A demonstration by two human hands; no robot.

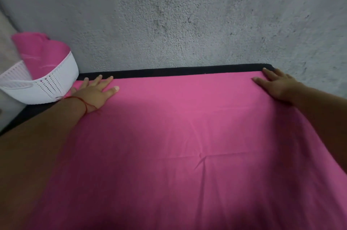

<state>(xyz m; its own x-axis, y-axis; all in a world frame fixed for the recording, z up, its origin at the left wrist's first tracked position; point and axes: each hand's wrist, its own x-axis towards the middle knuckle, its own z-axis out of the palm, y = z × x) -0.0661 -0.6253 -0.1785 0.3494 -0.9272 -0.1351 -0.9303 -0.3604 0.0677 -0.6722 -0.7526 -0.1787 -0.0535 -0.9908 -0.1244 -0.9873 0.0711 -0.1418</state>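
Okay, left hand (93,91) and right hand (276,85) lie flat, fingers straight, pressing pink cloth (187,126) far corners; white basket (47,83) just beyond left hand.

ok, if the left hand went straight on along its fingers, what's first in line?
The left hand, flat on the pink cloth, points at the far edge. It would cross the bare black table strip, then probably meet the rough grey concrete wall.
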